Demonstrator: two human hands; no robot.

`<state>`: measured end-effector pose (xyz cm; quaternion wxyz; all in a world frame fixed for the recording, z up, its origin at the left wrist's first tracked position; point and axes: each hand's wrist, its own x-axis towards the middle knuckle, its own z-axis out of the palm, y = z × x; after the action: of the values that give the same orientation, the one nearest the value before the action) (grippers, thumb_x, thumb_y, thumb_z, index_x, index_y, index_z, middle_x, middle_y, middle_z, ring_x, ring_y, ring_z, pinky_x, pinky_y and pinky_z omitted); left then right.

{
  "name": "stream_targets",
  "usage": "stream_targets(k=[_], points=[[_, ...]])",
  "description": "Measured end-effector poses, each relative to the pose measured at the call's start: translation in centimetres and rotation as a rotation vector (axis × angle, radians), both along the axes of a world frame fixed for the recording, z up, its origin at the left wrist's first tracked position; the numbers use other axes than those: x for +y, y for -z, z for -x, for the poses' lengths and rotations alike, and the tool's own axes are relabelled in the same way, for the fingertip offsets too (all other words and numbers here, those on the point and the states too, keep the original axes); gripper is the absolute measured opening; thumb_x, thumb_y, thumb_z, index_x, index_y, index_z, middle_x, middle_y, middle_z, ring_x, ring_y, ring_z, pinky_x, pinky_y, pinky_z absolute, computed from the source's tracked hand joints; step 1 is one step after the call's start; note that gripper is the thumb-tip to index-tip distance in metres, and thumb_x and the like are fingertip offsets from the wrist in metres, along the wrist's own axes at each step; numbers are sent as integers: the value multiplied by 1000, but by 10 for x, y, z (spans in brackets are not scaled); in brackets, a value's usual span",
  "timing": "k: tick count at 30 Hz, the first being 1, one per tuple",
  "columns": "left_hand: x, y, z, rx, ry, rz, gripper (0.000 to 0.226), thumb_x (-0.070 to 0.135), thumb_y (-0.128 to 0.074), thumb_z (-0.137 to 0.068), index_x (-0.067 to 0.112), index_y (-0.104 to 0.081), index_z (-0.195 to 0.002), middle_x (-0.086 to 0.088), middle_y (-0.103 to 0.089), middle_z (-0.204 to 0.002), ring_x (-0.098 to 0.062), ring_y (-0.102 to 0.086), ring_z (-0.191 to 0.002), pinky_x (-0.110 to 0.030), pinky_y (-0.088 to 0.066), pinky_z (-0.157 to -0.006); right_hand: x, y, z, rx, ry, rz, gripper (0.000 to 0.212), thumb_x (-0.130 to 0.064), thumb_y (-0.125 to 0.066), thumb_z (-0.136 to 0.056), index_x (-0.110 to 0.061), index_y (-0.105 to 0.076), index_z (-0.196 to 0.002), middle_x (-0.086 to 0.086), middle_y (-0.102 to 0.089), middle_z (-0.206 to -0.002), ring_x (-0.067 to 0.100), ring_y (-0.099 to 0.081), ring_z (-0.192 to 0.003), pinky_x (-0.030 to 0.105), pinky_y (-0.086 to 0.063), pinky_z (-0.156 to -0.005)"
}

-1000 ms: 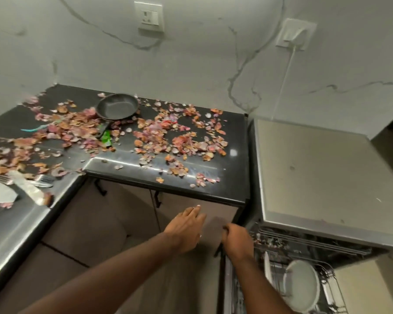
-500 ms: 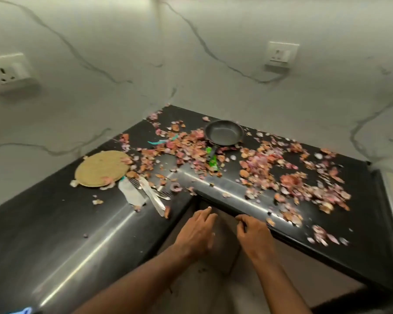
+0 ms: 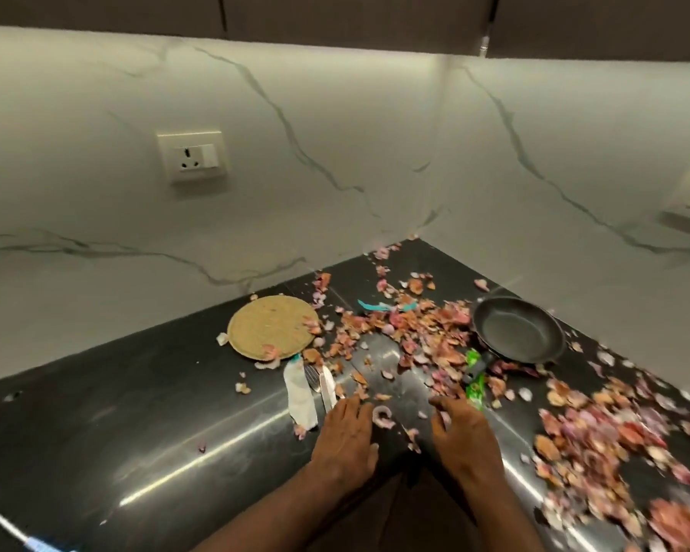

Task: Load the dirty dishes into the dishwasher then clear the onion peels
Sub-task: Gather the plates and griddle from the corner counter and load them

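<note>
Papery onion peels [image 3: 427, 332] lie scattered over the black counter [image 3: 116, 412], thickest from the middle to the right; I judge them feather-light and brittle, best swept together with flat palms. Cutlery [image 3: 324, 386] lies just left of the left hand [image 3: 345, 436], stiff and likely slippery, best lifted by its handles. Farther right sits a dark pan [image 3: 518, 332]. Both hands hover empty, fingers loosely spread; the right hand [image 3: 465, 438] is near a green wrapper [image 3: 475, 376]. Right-edge peels blur; no dishwasher is in view.
</note>
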<state>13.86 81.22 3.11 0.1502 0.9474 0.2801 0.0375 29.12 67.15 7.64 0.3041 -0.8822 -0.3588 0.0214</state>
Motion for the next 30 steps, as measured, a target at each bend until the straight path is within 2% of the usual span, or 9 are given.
stream_targets(k=[2, 4, 6, 9, 13, 16, 19, 26, 30], points=[[13, -2, -10, 2, -55, 32, 77, 38, -54, -100, 17, -16, -163, -9, -13, -171, -31, -11, -157, -44, -11, -130, 18, 2, -19, 46, -59, 52, 33, -21, -68, -94, -25, -73, -126, -1, -75, -118, 14, -69, -102, 27, -54, -88], [24, -2, -18, -42, -114, 82, 72, 38, -55, -99, 17, -24, -160, -9, -24, -167, -29, -20, -154, -41, -19, -127, 34, 6, -35, 89, -144, 143, 37, -23, -66, -95, -25, -70, -132, -1, -74, -121, 14, -68, -106, 27, -52, -93], [32, -4, -23, -164, -216, 177, 60, 37, -58, -98, 19, -38, -151, -4, -41, -154, -24, -36, -144, -32, -30, -119, 50, 10, -46, 99, -232, 238, 42, -24, -62, -97, -27, -64, -139, -1, -72, -127, 15, -67, -111, 26, -49, -98], [46, -6, -27, -296, -413, 304, 46, 33, -61, -97, 25, -48, -140, 3, -50, -141, -16, -44, -133, -22, -32, -107, 74, 13, -57, 100, -334, 361, 49, -24, -55, -99, -32, -53, -148, -2, -66, -136, 17, -64, -119, 33, -51, -100], [65, -7, -26, -388, -625, 344, 47, 29, -65, -93, 25, -50, -138, 3, -55, -131, -19, -54, -121, -34, -47, -103, 102, 16, -65, 32, -380, 529, 44, -23, -50, -98, -28, -56, -141, 4, -67, -133, 25, -65, -118, 41, -54, -99], [83, -9, -25, -411, -712, 346, 44, 23, -65, -96, 21, -52, -138, 4, -54, -130, -16, -51, -123, -28, -43, -100, 120, 9, -72, -38, -378, 632, 29, -21, -52, -97, -19, -67, -121, 8, -72, -119, 28, -68, -109, 42, -58, -92], [111, -3, -28, -390, -829, 347, 51, 26, -69, -96, 16, -49, -141, -7, -52, -140, -25, -49, -130, -36, -44, -103, 137, 0, -80, -58, -355, 740, 18, -21, -61, -97, -15, -71, -112, 8, -73, -113, 26, -70, -103, 38, -59, -87], [171, -9, -21, -476, -1241, 405, 69, 25, -81, -84, 7, -47, -141, -22, -41, -145, -42, -41, -134, -50, -39, -112, 169, -7, -69, -138, -437, 871, 28, -19, -65, -98, -13, -67, -126, 10, -67, -131, 27, -65, -120, 40, -56, -98], [201, -10, -8, -452, -1415, 542, 73, 39, -75, -86, -1, -46, -139, -26, -45, -144, -44, -45, -134, -48, -42, -112, 176, -4, -60, -201, -435, 910, 31, -16, -65, -99, -11, -66, -130, 12, -65, -137, 29, -63, -125, 40, -55, -100]])
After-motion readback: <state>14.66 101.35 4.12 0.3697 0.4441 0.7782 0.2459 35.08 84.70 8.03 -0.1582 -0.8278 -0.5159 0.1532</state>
